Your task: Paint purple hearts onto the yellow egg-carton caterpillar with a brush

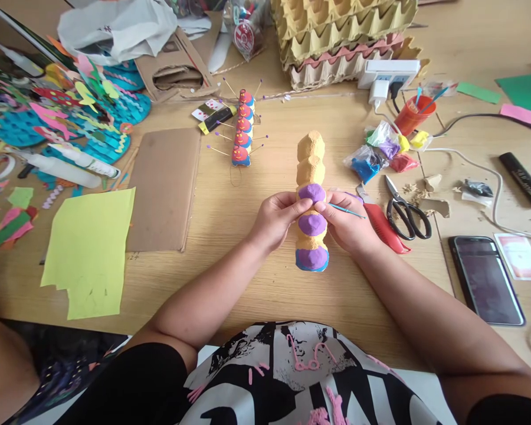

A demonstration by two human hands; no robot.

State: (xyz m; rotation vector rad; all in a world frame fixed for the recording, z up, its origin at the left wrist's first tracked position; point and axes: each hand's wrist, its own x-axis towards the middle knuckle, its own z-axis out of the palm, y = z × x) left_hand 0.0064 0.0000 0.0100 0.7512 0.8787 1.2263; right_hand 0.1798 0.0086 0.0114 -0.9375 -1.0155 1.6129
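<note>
Between my hands is an upright strip of egg carton, yellow-orange with several bumps. Purple clay covers three of its bumps, and blue edges the lowest one. My left hand grips the strip from the left, thumb on the purple clay. On the other side my right hand presses its thumb against the same bump. A thin blue stick pokes out of my right hand. Farther back stands a finished-looking red and blue caterpillar made of bumps with purple-tipped sticks.
Right of my hands lie a red cutter, scissors, bagged clay and a phone. Cardboard and yellow paper lie left. Egg trays and a power strip stand behind; another person's arm shows lower left.
</note>
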